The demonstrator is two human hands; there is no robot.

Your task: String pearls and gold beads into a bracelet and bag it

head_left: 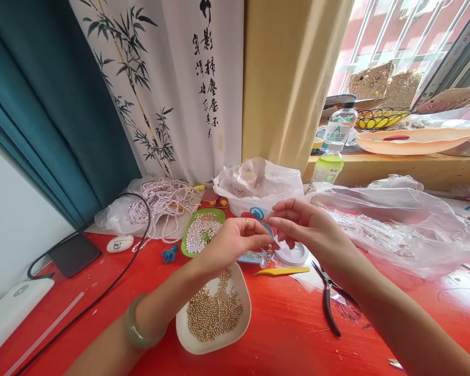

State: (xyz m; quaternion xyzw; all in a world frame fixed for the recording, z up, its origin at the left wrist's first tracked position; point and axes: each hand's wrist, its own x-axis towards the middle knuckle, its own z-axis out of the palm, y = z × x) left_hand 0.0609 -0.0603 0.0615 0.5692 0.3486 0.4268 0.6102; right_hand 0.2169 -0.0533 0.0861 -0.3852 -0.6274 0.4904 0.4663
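Note:
My left hand (243,237) is closed in a pinch, and a short string of clear and pearly beads (268,256) hangs just below its fingertips. Close against it, my right hand (303,222) has thumb and forefinger pinched together; whatever lies between them is too small to make out. Under my left forearm sits a cream dish (238,326) of gold beads (213,316). A green tray (186,237) with white and gold beads (203,230) stands behind my left hand. Yellow tweezers (282,271) lie beneath the hanging beads, and pliers (328,297) rest below my right wrist.
Pink bead strands (156,203) spill from a plastic bag at the left. A black cable (113,284) crosses the red table (290,334) near a phone (74,255). Plastic bags (384,219) lie at the back and right. Bottles (329,167) stand by the window sill.

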